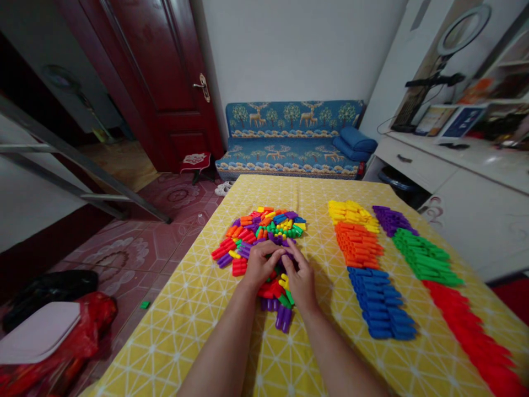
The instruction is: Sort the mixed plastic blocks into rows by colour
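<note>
A mixed pile of coloured plastic building pieces (248, 237) lies on the table, in red, orange, yellow, green, blue and purple. Over its near right part, my left hand (263, 261) and my right hand (301, 277) come together, fingers bent and tips nearly touching. Between the fingertips shows a purple building piece (288, 252), partly hidden by the fingers. Below the hands lie purple pieces (283, 318) shaped like joined tubes. To the right are sorted stacks: yellow (352, 216), orange (357, 245), blue (381, 303), purple (393, 220), green (425, 256) and red (471, 331).
A yellow patterned cloth (198, 331) covers the table. Beyond it stands a blue sofa (285, 151). White drawers (450, 176) stand at the right. On the left floor are a red plastic bag (99, 314), a green piece (144, 304) and a metal ladder (95, 171).
</note>
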